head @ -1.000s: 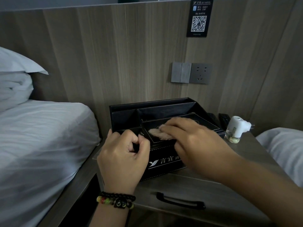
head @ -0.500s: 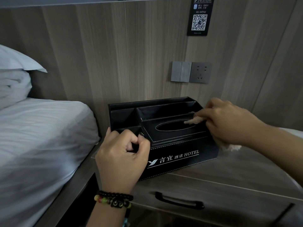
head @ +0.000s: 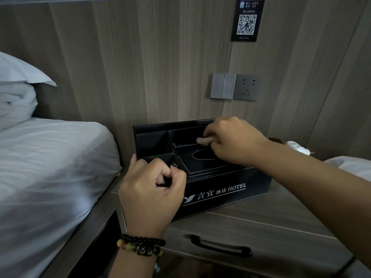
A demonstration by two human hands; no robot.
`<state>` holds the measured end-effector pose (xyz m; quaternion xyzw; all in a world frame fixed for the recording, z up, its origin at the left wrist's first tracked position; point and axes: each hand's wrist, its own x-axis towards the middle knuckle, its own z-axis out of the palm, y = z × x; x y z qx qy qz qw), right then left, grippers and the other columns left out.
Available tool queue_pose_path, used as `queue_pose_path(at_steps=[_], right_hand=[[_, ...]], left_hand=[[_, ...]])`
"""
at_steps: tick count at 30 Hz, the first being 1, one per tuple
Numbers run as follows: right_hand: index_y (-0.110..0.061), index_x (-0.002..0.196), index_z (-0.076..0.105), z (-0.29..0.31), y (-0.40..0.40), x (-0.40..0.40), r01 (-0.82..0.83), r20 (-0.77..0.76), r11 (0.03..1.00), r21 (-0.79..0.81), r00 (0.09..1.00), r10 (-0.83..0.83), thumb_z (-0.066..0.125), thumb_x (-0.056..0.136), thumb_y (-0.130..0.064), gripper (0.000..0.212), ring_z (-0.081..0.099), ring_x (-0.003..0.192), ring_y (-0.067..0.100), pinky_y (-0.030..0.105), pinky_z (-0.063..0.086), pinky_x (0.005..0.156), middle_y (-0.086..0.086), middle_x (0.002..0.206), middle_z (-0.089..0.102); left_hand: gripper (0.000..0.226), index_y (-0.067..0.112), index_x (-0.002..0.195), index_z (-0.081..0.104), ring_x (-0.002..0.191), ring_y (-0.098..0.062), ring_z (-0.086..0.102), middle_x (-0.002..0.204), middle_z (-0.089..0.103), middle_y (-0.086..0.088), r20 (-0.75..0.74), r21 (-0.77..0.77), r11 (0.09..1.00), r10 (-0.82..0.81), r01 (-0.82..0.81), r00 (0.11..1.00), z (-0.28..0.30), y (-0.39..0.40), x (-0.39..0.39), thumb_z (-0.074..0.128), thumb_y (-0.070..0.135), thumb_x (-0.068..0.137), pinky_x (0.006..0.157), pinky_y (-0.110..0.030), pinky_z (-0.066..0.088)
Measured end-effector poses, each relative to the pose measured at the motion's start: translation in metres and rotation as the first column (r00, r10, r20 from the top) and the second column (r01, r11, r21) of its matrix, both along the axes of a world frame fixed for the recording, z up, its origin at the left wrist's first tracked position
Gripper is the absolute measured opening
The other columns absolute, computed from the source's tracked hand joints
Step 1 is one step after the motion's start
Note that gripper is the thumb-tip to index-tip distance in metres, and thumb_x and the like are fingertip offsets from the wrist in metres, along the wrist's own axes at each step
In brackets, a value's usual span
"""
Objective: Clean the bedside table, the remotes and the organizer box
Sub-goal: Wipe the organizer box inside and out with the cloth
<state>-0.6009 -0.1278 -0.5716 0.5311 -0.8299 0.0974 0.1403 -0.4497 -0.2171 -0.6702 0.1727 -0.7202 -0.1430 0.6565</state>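
Left hand (head: 150, 189) gripped the organizer box (head: 224, 189) at centre frame; right hand (head: 232, 141) pinched a cloth (head: 203, 141) along its compartments — table, remotes apparently remained

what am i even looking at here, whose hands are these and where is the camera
There is no machine here: these are a person's two bare hands, filmed by a wide-angle camera worn on their head, looking forward and down. The left hand, with a bead bracelet on its wrist, grips the front left corner of a black organizer box printed with HOTEL. The right hand pinches a small beige cloth against the box's back compartment, apparently wiping it. The box stands on a wooden bedside table with a drawer handle. A white bed lies to the left, and a small white device sits behind the right forearm.
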Motion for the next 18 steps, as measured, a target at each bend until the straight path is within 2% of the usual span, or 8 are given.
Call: queue_pose_path(at_steps=[4,6,8,10,12,15,18], right_hand=[[-0.02,0.109,0.069,-0.002,-0.025,0.025,-0.191,0.115,0.981,-0.033,0.974,0.194,0.051,0.089,-0.02,0.027,0.063,0.101,0.027,0.043,0.053,0.086,0.007,0.107,0.067],[-0.018,0.107,0.069,-0.003,-0.033,0.032,-0.207,0.13,0.977,-0.058,0.968,0.213,0.05,0.088,-0.017,0.027,0.063,0.098,0.028,0.042,0.053,0.084,0.008,0.106,0.067],[-0.016,0.107,0.069,-0.004,-0.033,0.033,-0.208,0.159,0.974,-0.087,0.963,0.22,0.05,0.087,-0.014,0.028,0.063,0.098,0.025,0.042,0.053,0.085,0.006,0.106,0.068],[-0.016,0.107,0.07,-0.005,-0.023,0.034,-0.229,0.182,0.968,-0.104,0.952,0.244,0.05,0.086,-0.011,0.029,0.062,0.1,0.02,0.041,0.052,0.086,0.001,0.106,0.069],[-0.017,0.103,0.071,-0.007,-0.01,0.04,-0.27,0.142,0.956,-0.111,0.948,0.284,0.049,0.084,-0.011,0.029,0.06,0.102,0.018,0.042,0.052,0.086,-0.002,0.105,0.068],[-0.023,0.097,0.069,-0.011,0.014,0.049,-0.316,0.082,0.944,-0.098,0.942,0.324,0.047,0.085,-0.015,0.027,0.056,0.104,0.018,0.041,0.049,0.088,-0.006,0.106,0.065],[-0.029,0.105,0.07,-0.017,0.04,0.048,-0.318,0.067,0.933,-0.168,0.941,0.333,0.047,0.08,-0.014,0.038,0.056,0.099,0.015,0.033,0.049,0.087,-0.01,0.107,0.065]], left_hand=[[0.032,0.01,0.046,0.044,0.043,-0.012,0.033,0.045,0.032,0.006,0.008,0.014,1.0,0.01,-0.01,1.0,0.001,0.001,0.0,0.059,0.013,0.074,0.082,-0.056,0.052],[0.032,0.009,0.046,0.044,0.042,-0.014,0.033,0.044,0.032,0.005,0.008,0.002,1.0,0.014,-0.014,1.0,0.001,0.001,0.0,0.06,0.01,0.074,0.082,-0.056,0.052],[0.033,0.008,0.046,0.042,0.042,-0.014,0.032,0.043,0.031,0.003,0.011,-0.007,1.0,0.024,-0.024,1.0,0.001,0.001,0.0,0.059,0.007,0.074,0.091,-0.054,0.05],[0.033,0.008,0.046,0.041,0.042,-0.015,0.032,0.043,0.031,0.002,0.014,-0.003,0.999,0.037,-0.036,0.999,0.001,0.001,0.0,0.059,0.007,0.074,0.086,-0.056,0.051],[0.033,0.007,0.046,0.041,0.042,-0.016,0.033,0.043,0.032,0.002,0.021,0.004,0.999,0.039,-0.039,0.999,0.001,0.001,0.0,0.059,0.007,0.074,0.073,-0.058,0.053],[0.032,0.007,0.048,0.043,0.044,-0.016,0.036,0.044,0.034,0.0,0.032,0.005,0.998,0.059,-0.059,0.998,0.001,0.0,-0.001,0.06,0.008,0.074,0.069,-0.059,0.053],[0.032,0.009,0.048,0.042,0.046,-0.016,0.037,0.045,0.034,0.0,0.042,0.007,0.999,0.052,-0.053,0.998,0.001,0.0,0.0,0.06,0.008,0.075,0.066,-0.061,0.052]])
